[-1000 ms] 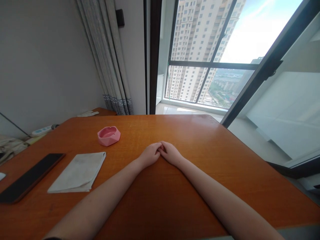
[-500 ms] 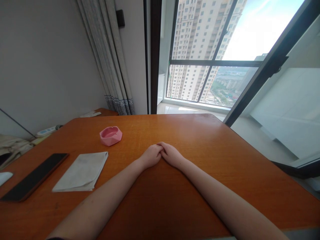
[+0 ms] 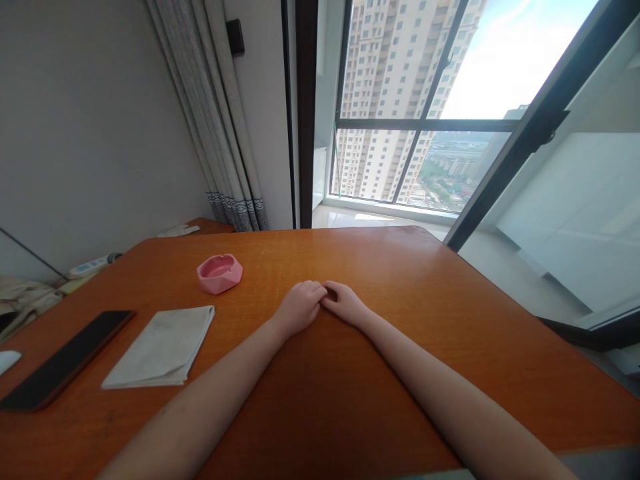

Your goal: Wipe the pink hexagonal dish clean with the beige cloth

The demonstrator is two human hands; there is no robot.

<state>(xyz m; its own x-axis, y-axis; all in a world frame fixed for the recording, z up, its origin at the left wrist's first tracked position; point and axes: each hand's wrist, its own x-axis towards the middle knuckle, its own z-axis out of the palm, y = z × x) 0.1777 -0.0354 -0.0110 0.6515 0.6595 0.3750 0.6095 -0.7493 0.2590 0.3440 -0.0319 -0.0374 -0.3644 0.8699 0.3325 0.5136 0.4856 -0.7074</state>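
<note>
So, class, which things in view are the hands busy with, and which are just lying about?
In use:
- left hand and right hand, touching each other
- wooden table, beneath them

Lying about:
- pink dish
- folded cloth
- long black slab
- white object, cut off at the left edge

The pink, faceted ashtray (image 3: 220,275) sits upright at far left on the brown wooden table (image 3: 425,320); the pale folded cloth (image 3: 160,347) lies flat at left, nearer.
</note>
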